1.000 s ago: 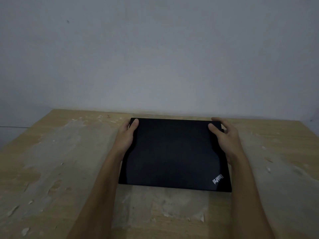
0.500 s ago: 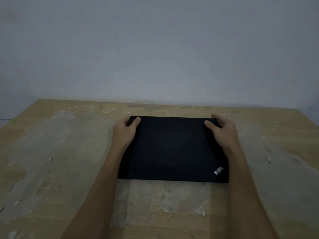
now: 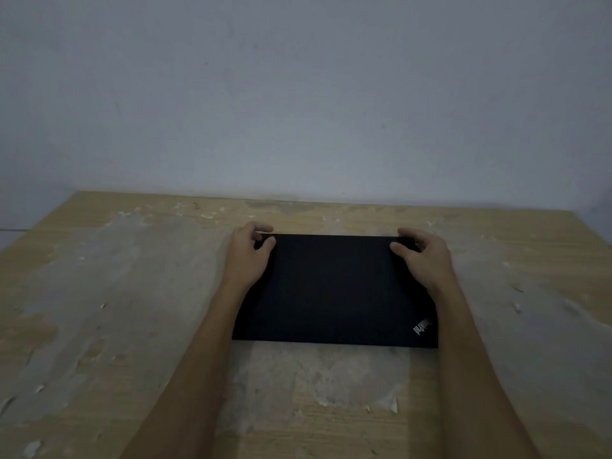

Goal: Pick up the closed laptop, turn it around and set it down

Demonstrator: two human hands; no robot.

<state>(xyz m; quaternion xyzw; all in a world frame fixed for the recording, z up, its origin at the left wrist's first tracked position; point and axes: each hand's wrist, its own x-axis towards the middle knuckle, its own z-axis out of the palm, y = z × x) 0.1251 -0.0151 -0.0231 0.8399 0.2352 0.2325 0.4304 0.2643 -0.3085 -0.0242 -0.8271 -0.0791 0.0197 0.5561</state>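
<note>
A closed black laptop [image 3: 334, 289] lies flat on the worn wooden table [image 3: 99, 293], its silver logo at the near right corner. My left hand [image 3: 250, 256] grips the far left corner, thumb on the lid and fingers curled over the back edge. My right hand [image 3: 422, 258] holds the far right corner the same way. Both forearms reach in from the near edge along the laptop's sides.
The tabletop has patchy grey areas where the veneer has peeled. A plain grey wall [image 3: 304, 94] stands right behind the table's far edge. Bare tabletop extends on both sides of the laptop and in front of it.
The laptop's far edge has come down and the lid looks flatter on the table. Both hands kept their hold on the far corners, fingers curling more over the back edge.
</note>
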